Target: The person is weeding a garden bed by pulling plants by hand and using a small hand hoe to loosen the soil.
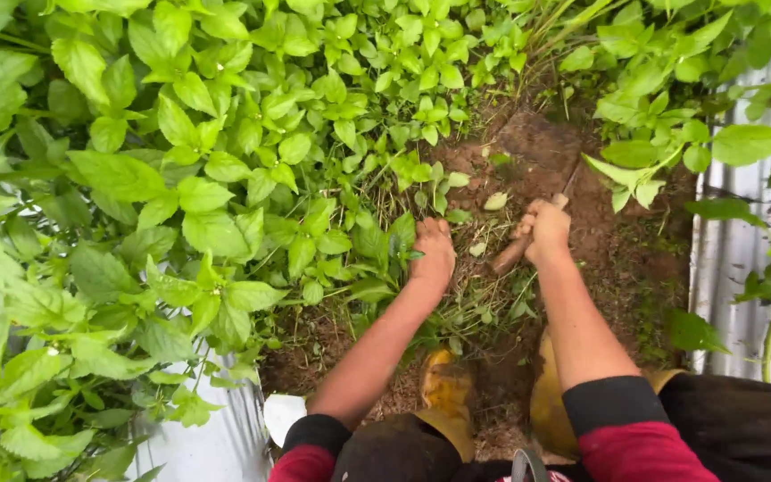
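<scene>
Nearest the camera, two yellow boots (446,393) stand on bare brown soil (604,223), beside red-and-black sleeves (613,428). Further out, the left hand (433,253) is closed around a clump of low weeds (385,228) at the edge of the green mass. The right hand (544,230) grips the wooden handle of a hand tool (528,234), its thin blade (569,181) pointing into the dirt. The strip on the right looks already cleared; the dense leafy plants (225,161) to the left and ahead remain standing. Corrugated metal sheeting (733,268) borders the right.

ground: bare brown soil (600,223) | on it: dry grass (484,295), green leafy weeds (225,178), yellow boots (443,393)
</scene>
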